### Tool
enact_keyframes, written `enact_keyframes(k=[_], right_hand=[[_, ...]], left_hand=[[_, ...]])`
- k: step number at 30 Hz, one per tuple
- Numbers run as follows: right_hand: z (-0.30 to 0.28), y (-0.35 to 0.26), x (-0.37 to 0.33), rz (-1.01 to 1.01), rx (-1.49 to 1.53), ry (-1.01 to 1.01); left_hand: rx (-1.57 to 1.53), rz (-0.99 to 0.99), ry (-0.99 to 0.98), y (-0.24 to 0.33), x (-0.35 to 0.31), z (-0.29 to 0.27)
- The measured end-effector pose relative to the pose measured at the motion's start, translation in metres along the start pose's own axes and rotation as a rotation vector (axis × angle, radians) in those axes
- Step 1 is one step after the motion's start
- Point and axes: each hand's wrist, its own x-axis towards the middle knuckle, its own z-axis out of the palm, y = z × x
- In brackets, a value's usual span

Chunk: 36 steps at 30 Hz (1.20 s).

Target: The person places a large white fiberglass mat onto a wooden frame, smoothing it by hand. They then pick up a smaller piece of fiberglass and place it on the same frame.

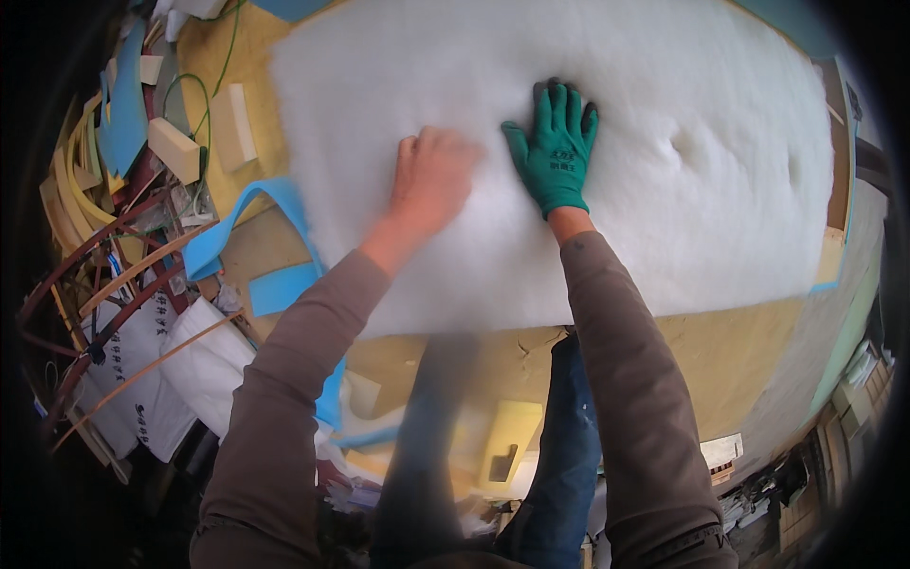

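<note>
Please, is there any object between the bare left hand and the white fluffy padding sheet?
Nothing visible stands between the bare, blurred left hand and the white fluffy padding sheet below it, though I cannot tell whether they touch. The green-gloved right hand rests on the sheet, off to the right.

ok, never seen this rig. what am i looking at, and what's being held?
No robot here: these are a person's own hands, seen from above by a head-worn fisheye camera, so straight edges bend near the rim. The right hand, in a green glove, lies spread on a white fluffy batting sheet and holds nothing. The bare left hand is blurred above or on the sheet; I can't tell whether it grips anything. The batting lies over a yellowish surface. On the left are a curved blue strip and scattered offcuts.
</note>
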Motion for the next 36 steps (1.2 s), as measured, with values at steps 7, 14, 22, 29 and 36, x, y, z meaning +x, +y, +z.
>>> enact_keyframes(k=[7,14,22,29,36], right_hand=[[-0.006,-0.004,0.004,0.001,-0.023,-0.011],[-0.004,-0.002,0.003,0.042,-0.017,-0.121],[-0.049,-0.021,0.004,-0.019,0.113,0.016],[-0.025,-0.029,-0.013,-0.054,-0.072,-0.274],[-0.011,-0.014,-0.015,-0.096,0.003,-0.223]], left_hand=[[0.019,0.010,-0.098,-0.013,0.003,-0.001],[-0.003,-0.018,0.045,-0.012,-0.005,-0.004],[-0.104,-0.035,0.175,0.011,0.005,-0.003],[-0.029,-0.008,0.133,-0.005,0.001,0.026],[0.019,0.082,0.064,-0.025,-0.011,0.020]])
